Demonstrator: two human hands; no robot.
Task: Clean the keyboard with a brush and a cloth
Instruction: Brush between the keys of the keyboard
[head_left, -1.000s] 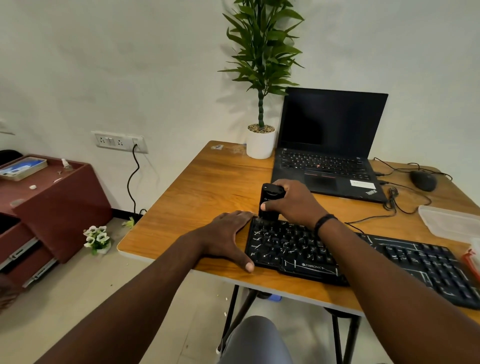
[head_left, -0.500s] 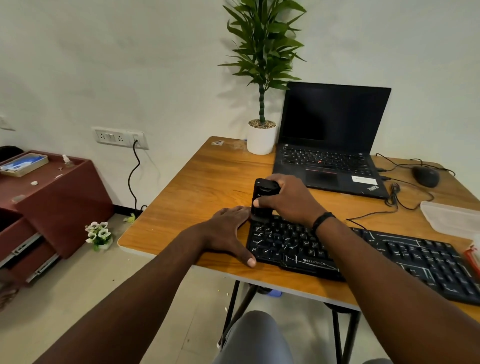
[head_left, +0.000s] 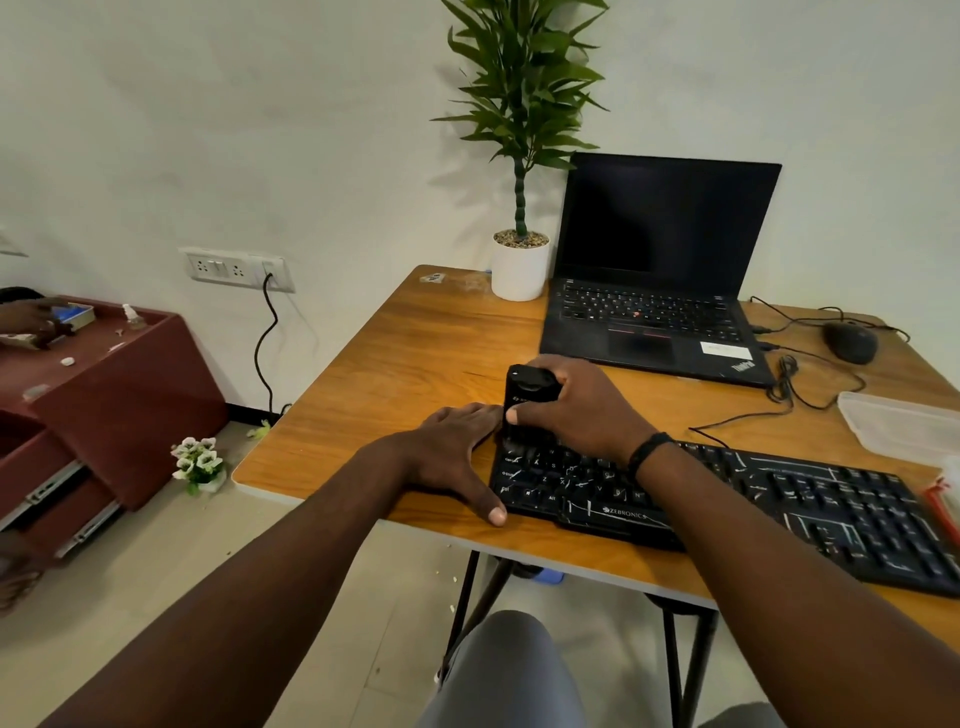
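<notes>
A black keyboard (head_left: 810, 506) lies along the front edge of the wooden table (head_left: 415, 364). My right hand (head_left: 582, 410) is shut on a black brush (head_left: 527, 395), held upright with its lower end on the keys at the keyboard's far left corner. My left hand (head_left: 457, 452) rests flat on the table against the keyboard's left end, fingers spread, thumb at the front corner. No cloth is in sight.
An open black laptop (head_left: 660, 291) and a potted plant (head_left: 519, 260) stand at the back. A mouse (head_left: 849, 340) with cables lies at back right, a clear plastic container (head_left: 904, 428) at the right edge. Left, another person's hand (head_left: 31, 319) reaches over a red cabinet (head_left: 104, 395).
The brush and my right hand have stayed at the keyboard's far left corner with only slight shifts. Another person's hand has appeared over the red cabinet at the left.
</notes>
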